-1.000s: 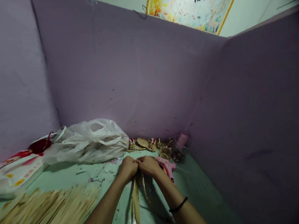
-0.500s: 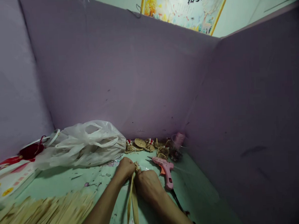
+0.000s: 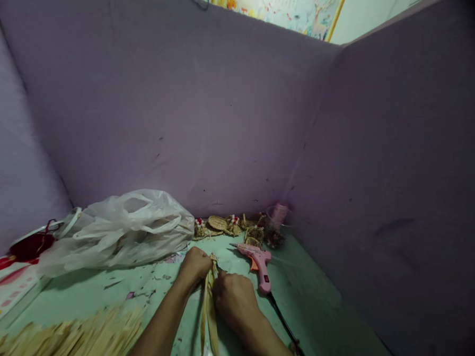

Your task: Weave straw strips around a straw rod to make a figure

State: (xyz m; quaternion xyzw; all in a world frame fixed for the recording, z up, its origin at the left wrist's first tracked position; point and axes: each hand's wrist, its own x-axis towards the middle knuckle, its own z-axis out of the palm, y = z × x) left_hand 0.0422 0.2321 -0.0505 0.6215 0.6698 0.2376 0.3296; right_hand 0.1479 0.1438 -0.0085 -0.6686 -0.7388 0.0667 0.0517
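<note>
- Two pale strips (image 3: 212, 322) hang between the hands, long axis running toward the viewer.
- One left hand (image 3: 195, 267) pinches their top end; one right hand (image 3: 236, 295) curls just beside them, lower, its grip hidden.
- One pink glue gun (image 3: 259, 261) lies rightward.
- Leftward: one plastic bag (image 3: 132, 234), one strip pile (image 3: 71, 346).
- Behind: woven pieces (image 3: 218, 223), too jumbled to count.

Craft corner, home or workshop I cannot tell: purple walls (image 3: 202, 105) on three sides of my green table (image 3: 307, 302); pink glue gun (image 3: 261, 263), corded; loose straw strips (image 3: 67, 343) on my left; woven pieces (image 3: 217, 223) behind; framed picture (image 3: 280, 10) above.
</note>
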